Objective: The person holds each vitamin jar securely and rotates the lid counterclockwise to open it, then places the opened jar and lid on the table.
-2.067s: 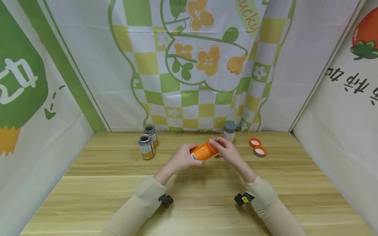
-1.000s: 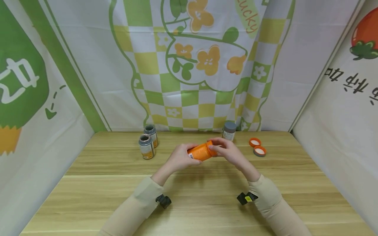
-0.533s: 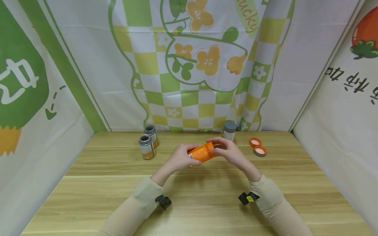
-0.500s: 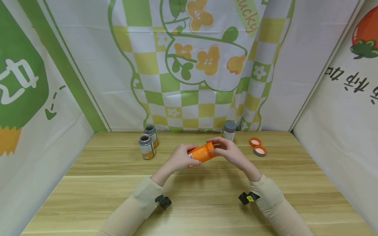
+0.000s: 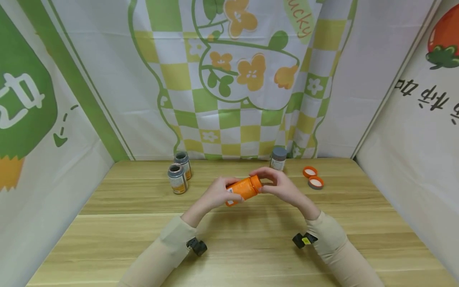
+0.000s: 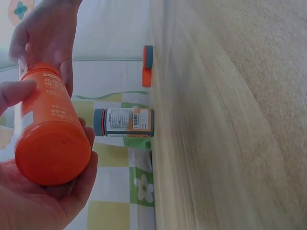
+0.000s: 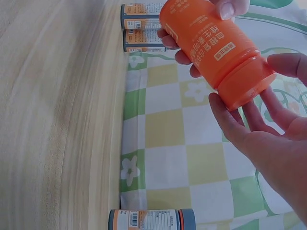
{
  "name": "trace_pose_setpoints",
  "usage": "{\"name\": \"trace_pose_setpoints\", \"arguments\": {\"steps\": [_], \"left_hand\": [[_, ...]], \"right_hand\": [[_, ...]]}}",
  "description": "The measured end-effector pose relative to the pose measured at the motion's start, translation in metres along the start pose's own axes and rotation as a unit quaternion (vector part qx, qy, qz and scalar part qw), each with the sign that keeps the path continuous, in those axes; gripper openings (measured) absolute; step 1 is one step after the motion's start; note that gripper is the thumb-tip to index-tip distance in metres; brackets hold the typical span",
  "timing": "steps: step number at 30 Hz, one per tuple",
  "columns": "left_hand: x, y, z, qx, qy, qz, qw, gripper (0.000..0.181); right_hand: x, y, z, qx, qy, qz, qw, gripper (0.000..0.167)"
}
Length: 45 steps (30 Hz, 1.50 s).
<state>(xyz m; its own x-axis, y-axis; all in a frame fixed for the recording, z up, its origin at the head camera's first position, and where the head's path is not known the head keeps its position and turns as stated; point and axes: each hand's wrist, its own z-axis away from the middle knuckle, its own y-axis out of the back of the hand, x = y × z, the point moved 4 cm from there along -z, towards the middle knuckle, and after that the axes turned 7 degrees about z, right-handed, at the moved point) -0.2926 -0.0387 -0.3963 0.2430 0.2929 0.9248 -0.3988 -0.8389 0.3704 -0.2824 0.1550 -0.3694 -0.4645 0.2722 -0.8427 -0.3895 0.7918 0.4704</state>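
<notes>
An orange bottle (image 5: 241,189) is held tilted above the table, its capped end up and to the right. My left hand (image 5: 217,194) grips its body, with the thumb along the near side. Around the orange cap (image 7: 245,82) lie the fingers and thumb of my right hand (image 5: 281,188). In the left wrist view the orange base of the bottle (image 6: 53,152) faces the camera, fingers wrapped about it. The right wrist view shows my right hand (image 7: 276,129) with its fingertips at the cap.
Two grey jars with no lids, one in front (image 5: 177,179) and one behind (image 5: 183,159), stand at the back left. A jar with a grey lid (image 5: 278,158) stands behind my right hand. Two orange-rimmed caps (image 5: 310,172) (image 5: 316,183) lie at the back right.
Both hands came together on the orange bottle and shifted slightly left and down. The right fingers have changed their place around the cap. The jars and loose caps stayed put.
</notes>
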Motion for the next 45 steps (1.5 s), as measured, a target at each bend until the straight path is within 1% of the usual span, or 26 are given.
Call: {"name": "trace_pose_setpoints", "arguments": {"steps": [8,15,19,28,30,32,36,41,45], "left_hand": [[-0.002,-0.001,0.001,-0.015,0.012,0.026,0.9995,0.051],[-0.001,-0.003,0.001,-0.035,0.007,0.031,0.9989,0.048],[0.000,-0.004,0.002,-0.044,0.004,0.034,0.9985,0.048],[0.000,-0.005,0.003,-0.041,0.013,0.041,0.9982,0.047],[0.000,-0.005,0.003,-0.038,0.015,0.037,0.9985,0.047],[0.000,-0.005,0.003,-0.032,0.014,0.031,0.9989,0.048],[-0.002,-0.006,0.002,-0.012,0.005,0.003,0.9999,0.047],[-0.003,-0.006,0.003,0.016,-0.005,-0.047,0.9988,0.048],[-0.002,-0.007,0.003,0.019,-0.016,-0.069,0.9973,0.051]], "right_hand": [[-0.003,0.000,0.003,-0.002,0.025,-0.030,0.9993,0.036],[-0.004,0.001,0.005,-0.008,0.051,-0.041,0.9978,0.032],[-0.004,0.001,0.006,-0.012,0.052,-0.049,0.9974,0.030],[-0.001,0.001,0.006,-0.010,0.051,-0.050,0.9974,0.030],[-0.001,0.002,0.005,-0.002,0.048,-0.042,0.9980,0.030],[-0.001,0.002,0.005,0.011,0.040,-0.023,0.9989,0.029],[0.002,0.002,0.002,0.039,0.009,0.002,0.9992,0.028],[0.007,0.000,0.001,0.053,-0.026,-0.012,0.9982,0.033],[0.009,-0.002,0.000,0.057,-0.063,-0.018,0.9962,0.038]]}}
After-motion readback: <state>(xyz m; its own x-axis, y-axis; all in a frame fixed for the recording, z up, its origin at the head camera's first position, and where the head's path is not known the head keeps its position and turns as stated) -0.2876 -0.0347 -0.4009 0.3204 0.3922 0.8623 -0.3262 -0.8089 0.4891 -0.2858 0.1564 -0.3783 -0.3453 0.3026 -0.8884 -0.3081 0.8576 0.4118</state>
